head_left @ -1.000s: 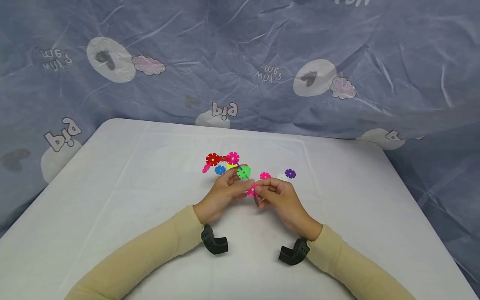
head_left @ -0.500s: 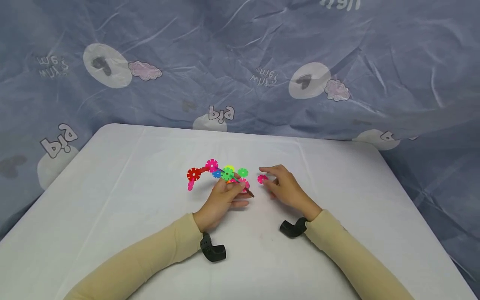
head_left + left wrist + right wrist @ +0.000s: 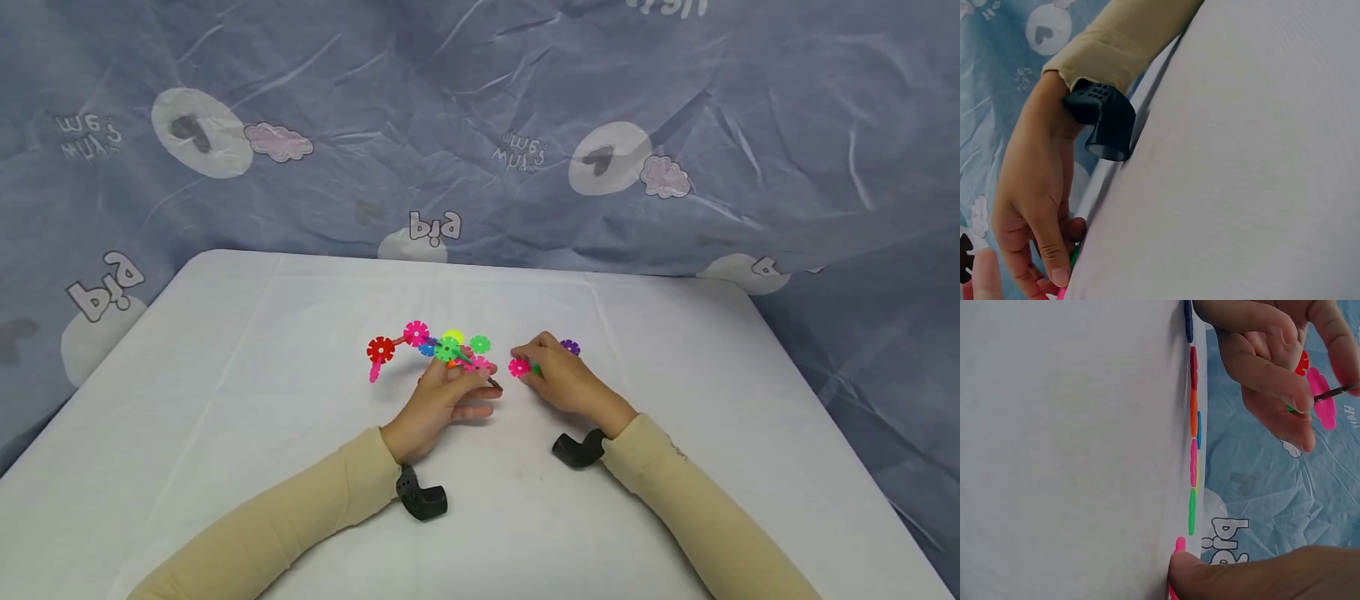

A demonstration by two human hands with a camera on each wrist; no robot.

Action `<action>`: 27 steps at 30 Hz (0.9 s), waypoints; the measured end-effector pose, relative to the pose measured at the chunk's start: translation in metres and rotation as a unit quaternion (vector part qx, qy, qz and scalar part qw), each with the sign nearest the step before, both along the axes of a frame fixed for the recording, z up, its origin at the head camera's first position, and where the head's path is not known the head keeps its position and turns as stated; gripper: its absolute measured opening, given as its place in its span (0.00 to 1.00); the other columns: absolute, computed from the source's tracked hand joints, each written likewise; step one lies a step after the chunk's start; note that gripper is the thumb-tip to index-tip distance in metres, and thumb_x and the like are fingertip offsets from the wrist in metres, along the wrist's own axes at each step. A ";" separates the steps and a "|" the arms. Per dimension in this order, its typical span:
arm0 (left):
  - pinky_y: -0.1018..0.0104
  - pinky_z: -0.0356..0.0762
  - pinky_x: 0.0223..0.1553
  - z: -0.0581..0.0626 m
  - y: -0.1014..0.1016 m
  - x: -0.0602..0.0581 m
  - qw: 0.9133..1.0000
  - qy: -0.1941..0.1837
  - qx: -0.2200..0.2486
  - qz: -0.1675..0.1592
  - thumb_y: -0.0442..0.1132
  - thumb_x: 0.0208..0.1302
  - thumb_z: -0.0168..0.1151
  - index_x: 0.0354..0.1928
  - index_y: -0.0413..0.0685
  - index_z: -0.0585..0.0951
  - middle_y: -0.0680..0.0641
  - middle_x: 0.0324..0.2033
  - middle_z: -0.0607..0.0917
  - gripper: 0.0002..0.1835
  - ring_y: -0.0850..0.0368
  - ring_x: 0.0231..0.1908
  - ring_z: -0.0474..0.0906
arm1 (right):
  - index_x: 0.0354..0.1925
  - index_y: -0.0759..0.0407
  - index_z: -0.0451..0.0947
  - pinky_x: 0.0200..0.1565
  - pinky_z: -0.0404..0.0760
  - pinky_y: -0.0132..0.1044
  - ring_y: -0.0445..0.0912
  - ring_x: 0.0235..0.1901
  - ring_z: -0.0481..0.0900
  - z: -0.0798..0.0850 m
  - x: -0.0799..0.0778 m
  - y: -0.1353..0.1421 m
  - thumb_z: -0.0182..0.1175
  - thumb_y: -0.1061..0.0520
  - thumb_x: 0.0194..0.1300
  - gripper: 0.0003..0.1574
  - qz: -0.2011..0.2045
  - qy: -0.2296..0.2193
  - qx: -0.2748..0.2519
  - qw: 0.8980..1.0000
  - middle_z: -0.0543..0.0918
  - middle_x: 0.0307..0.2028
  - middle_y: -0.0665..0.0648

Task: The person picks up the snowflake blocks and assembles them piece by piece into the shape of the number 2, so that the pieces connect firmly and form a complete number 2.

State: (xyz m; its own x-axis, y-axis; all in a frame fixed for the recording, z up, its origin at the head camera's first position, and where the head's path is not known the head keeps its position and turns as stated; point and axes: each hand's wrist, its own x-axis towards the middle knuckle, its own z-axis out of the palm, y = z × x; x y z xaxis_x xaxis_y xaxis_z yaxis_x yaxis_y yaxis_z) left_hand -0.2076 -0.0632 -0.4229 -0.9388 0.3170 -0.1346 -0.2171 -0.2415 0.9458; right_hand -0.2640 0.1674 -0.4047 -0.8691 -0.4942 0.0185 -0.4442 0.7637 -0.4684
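My left hand (image 3: 431, 408) pinches a chain of interlocking plastic snowflake discs near its brown end disc (image 3: 495, 383). The chain runs out leftward through a green disc (image 3: 447, 349) and a pink disc (image 3: 416, 333) to a red disc (image 3: 380, 350), with another pink disc (image 3: 374, 370) hanging edge-on below. At the tabletop, my right hand (image 3: 566, 383) pinches a loose pink snowflake disc (image 3: 519, 367) by its edge, thumb (image 3: 1194, 569) against it in the right wrist view. A bit of green (image 3: 536, 368) shows beside that thumb, mostly hidden by the hand.
Loose discs lie beyond the hands: yellow (image 3: 453, 337), blue (image 3: 427, 347), green (image 3: 480, 343), and a purple one (image 3: 571, 347) behind the right hand. Several stand in an edge-on row in the right wrist view. A grey-blue printed cloth (image 3: 480, 125) hangs behind the white table (image 3: 300, 308).
My right hand left the chain's end, reached over the loose pink disc and closed on it, drawing it slightly nearer. My left hand swung the chain left and lower; the brown disc came into view.
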 end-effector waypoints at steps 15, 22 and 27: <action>0.55 0.84 0.61 -0.005 -0.004 -0.005 0.995 0.016 0.101 -0.001 0.27 0.79 0.57 0.68 0.40 0.59 0.27 0.73 0.71 0.24 0.46 0.63 0.83 | 0.43 0.68 0.79 0.41 0.89 0.34 0.45 0.33 0.88 -0.005 0.010 0.006 0.67 0.70 0.72 0.05 -0.012 -0.075 -0.250 0.965 0.87 0.38 0.62; 0.61 0.88 0.54 -0.009 -0.002 -0.002 0.996 0.040 0.044 0.065 0.33 0.81 0.62 0.63 0.43 0.64 0.28 0.65 0.81 0.20 0.51 0.57 0.89 | 0.49 0.74 0.77 0.45 0.91 0.39 0.45 0.39 0.90 -0.008 0.033 -0.016 0.55 0.70 0.76 0.07 -0.046 -0.212 -0.447 0.868 0.86 0.40 0.62; 0.61 0.89 0.51 -0.010 -0.001 -0.003 0.996 0.032 0.037 0.077 0.34 0.81 0.61 0.65 0.40 0.64 0.37 0.57 0.87 0.21 0.52 0.55 0.89 | 0.49 0.70 0.76 0.39 0.89 0.34 0.42 0.32 0.83 -0.016 0.042 -0.029 0.56 0.69 0.76 0.06 -0.068 -0.231 -0.506 0.828 0.83 0.32 0.56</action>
